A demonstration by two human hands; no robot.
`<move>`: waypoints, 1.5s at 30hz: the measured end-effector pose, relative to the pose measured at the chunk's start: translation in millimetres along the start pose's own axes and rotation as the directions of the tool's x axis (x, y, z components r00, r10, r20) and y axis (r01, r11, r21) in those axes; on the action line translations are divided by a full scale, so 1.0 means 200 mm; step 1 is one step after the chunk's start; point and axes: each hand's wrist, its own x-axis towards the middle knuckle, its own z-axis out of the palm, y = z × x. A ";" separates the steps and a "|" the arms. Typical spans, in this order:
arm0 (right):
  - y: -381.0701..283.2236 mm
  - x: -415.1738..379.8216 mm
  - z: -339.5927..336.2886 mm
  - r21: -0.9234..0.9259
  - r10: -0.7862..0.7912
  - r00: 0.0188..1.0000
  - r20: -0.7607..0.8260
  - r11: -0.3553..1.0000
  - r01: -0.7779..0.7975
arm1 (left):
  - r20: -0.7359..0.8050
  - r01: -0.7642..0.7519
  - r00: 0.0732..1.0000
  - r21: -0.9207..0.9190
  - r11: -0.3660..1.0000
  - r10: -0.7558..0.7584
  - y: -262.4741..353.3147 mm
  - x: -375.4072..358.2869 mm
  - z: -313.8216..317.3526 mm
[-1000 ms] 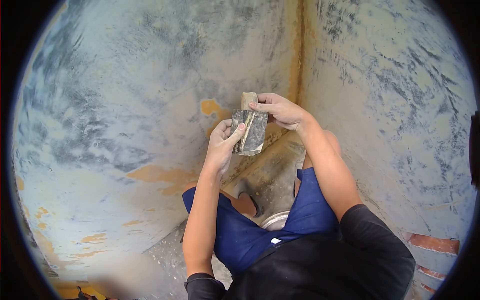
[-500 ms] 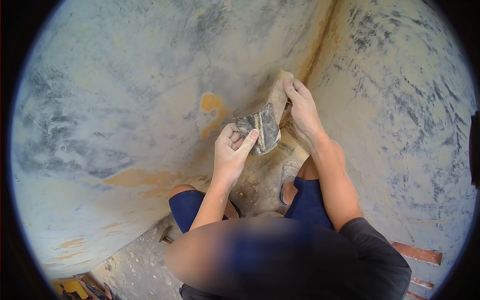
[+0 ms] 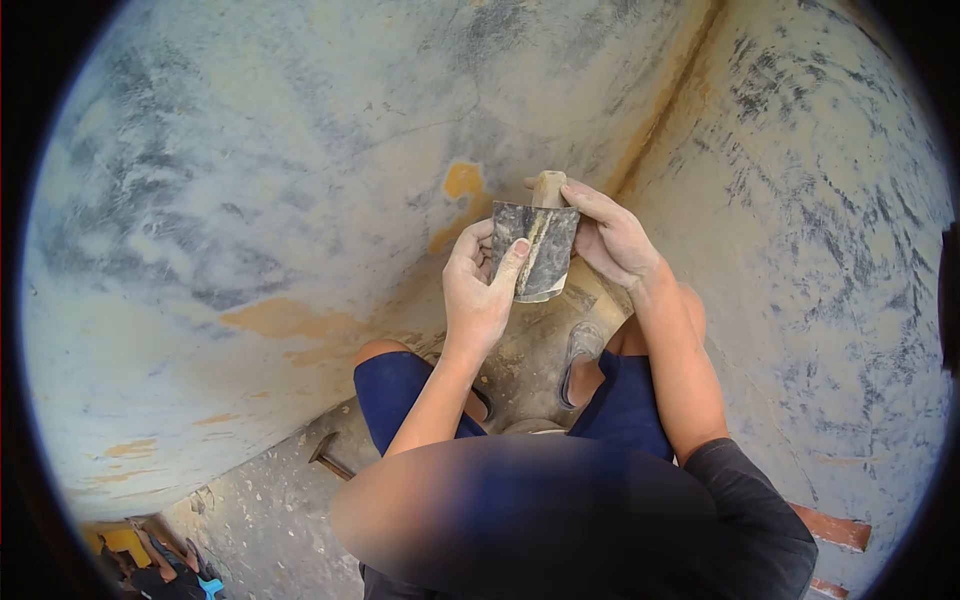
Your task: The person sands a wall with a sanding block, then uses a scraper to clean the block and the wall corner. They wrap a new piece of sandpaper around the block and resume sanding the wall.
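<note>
The person is crouched in the corner where two smeared, grey-and-cream plastered walls meet, and both hands are up in front of that corner on one tool. The left hand is closed around the near edge of a scraper blade, thumb laid flat across its dirty face; the right hand grips the pale wooden handle from the far right side, fingers wrapped behind it so that only the handle's top end shows. The blade is held roughly upright, streaked dark with a lighter band of dried filler down the middle, and sits between the two hands, clear of the wall. Below the hands, between the knees in blue shorts, there is the curved pale rim of what looks like a bowl or pan on the floor; most of it is covered by a blurred patch and I cannot tell whether anything is in it. A hammer-like tool lies on the speckled floor to the left, partly cut off by the leg. Sandals show under the right knee.
</note>
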 end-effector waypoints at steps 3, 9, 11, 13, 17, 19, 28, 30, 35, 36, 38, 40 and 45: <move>-0.03 0.00 0.00 0.070 0.021 1.000 0.016 0.997 -0.022 | 0.057 -0.042 0.998 0.055 0.998 0.039 0.00 0.00 0.02; -0.05 0.04 0.00 0.051 0.024 0.991 0.132 0.998 -0.031 | 0.068 -0.022 0.998 0.134 0.991 0.013 0.11 -0.04 0.06; -0.03 0.07 0.01 0.067 0.017 0.988 0.152 0.997 -0.027 | 0.067 -0.038 0.997 0.132 0.991 0.029 0.13 -0.05 0.04; 0.00 0.10 0.00 0.043 0.031 0.989 0.145 0.998 -0.038 | 0.073 -0.042 0.997 0.148 0.988 0.032 0.14 -0.05 0.02; 0.03 0.13 0.01 -0.077 0.115 0.986 0.122 0.991 -0.106 | 0.096 0.018 0.995 0.078 0.997 -0.026 0.11 -0.05 -0.06; 0.02 0.13 0.06 -0.150 0.146 0.982 0.123 0.981 -0.127 | 0.084 0.028 0.996 0.043 0.999 -0.032 0.06 -0.05 -0.10; 0.12 0.21 0.13 -0.435 0.206 0.978 0.046 0.885 -0.166 | -0.016 0.086 0.996 -0.081 0.993 -0.087 -0.11 -0.07 -0.26; 0.13 0.20 0.15 -0.422 0.161 0.987 -0.006 0.894 -0.149 | -0.029 0.094 0.995 -0.103 0.990 -0.097 -0.12 -0.08 -0.27; 0.16 0.18 0.14 -0.388 0.141 0.990 0.026 0.914 -0.120 | -0.056 -0.031 0.998 0.132 0.991 0.039 -0.13 -0.09 -0.27; 0.16 0.18 0.13 -0.381 0.095 0.993 0.066 0.923 -0.064 | -0.063 -0.030 0.997 0.127 0.991 0.038 -0.12 -0.09 -0.27; 0.14 0.15 0.13 -0.324 0.125 0.990 0.060 0.941 -0.100 | -0.048 -0.012 0.999 0.019 1.000 0.013 -0.09 -0.09 -0.27; 0.13 0.14 0.13 -0.265 0.149 0.987 0.054 0.955 -0.130 | -0.042 -0.012 0.999 -0.043 0.999 0.010 -0.08 -0.08 -0.27; 0.11 0.10 0.10 -0.169 0.120 0.985 0.120 0.981 -0.099 | -0.014 0.037 0.999 -0.197 0.980 -0.040 -0.05 -0.08 -0.24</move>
